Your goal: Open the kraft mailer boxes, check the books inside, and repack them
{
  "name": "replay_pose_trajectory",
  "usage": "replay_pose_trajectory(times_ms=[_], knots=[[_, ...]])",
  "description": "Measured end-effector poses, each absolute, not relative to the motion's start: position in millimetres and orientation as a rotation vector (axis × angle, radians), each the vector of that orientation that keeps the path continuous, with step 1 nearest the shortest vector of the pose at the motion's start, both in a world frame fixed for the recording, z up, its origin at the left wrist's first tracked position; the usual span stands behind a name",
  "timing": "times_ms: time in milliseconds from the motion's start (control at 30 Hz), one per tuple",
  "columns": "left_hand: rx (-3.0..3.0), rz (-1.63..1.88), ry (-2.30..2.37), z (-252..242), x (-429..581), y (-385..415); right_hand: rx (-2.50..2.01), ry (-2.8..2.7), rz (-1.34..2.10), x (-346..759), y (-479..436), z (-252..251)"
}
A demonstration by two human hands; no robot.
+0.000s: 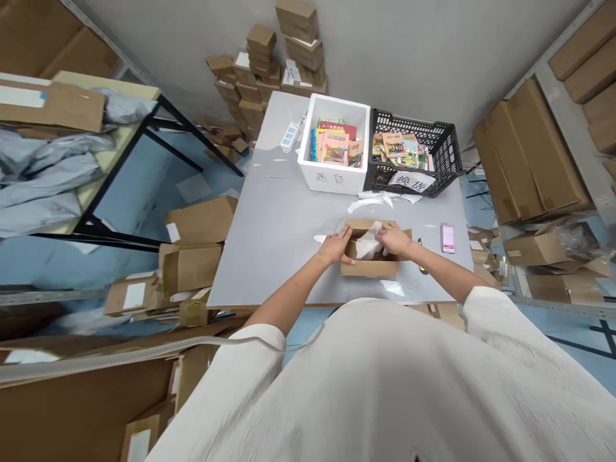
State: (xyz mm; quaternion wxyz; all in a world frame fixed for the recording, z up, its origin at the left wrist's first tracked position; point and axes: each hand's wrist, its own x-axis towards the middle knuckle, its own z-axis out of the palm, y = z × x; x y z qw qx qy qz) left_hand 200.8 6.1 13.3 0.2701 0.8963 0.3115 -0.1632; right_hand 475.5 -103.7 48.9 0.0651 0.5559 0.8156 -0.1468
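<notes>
An open cardboard box (369, 268) lies on the grey table in front of me. My left hand (338, 245) grips its left wall, with the thumb on the near side and the fingers over the far edge. Inside the box is a crumpled piece of white paper (368, 246), and my right hand (392, 239) is closed on its upper right part. What lies beneath the paper is hidden. To the right of the box rests a utility knife (422, 260), partly behind my right forearm.
At the table's (255, 256) back stand a white bin (332, 177) and a black crate (437, 183), both with books inside. A phone (448, 238) lies to the right. Paper scraps (373, 200) are behind the box. Stacked cartons (250, 96) and a shelf of grey parcels (52, 173) surround the table.
</notes>
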Motion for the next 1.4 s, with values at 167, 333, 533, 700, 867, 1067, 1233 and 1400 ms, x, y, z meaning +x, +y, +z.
replay_pose_trajectory(times_ms=[167,333,533,700,867,1067,1233,1400], knots=[[2.382,-0.404,0.83,7.9,199.0,12.8,2.69,2.286,-0.526,542.0,-127.8,85.2],[2.416,-0.483,0.851,12.1,200.4,16.6,3.608,1.696,-0.639,607.3,-159.4,76.4],[2.496,-0.628,0.903,25.7,208.5,15.3,3.935,0.794,-0.894,620.6,-205.0,8.7],[2.564,-0.711,0.934,36.2,215.5,9.8,3.77,0.313,-1.339,580.3,-231.6,-50.3],[2.574,-0.822,0.985,43.0,220.6,5.3,3.533,0.249,-1.446,557.9,-238.4,-79.8],[2.583,-0.803,1.012,49.0,220.1,-3.0,3.393,0.524,-1.17,561.3,-249.6,-91.3],[2.555,-0.646,1.028,48.2,211.3,-13.4,3.573,0.908,-0.829,559.8,-250.4,-79.4],[2.47,-0.473,1.184,47.4,197.6,-17.4,3.456,1.421,-1.186,550.8,-236.3,-48.7]])
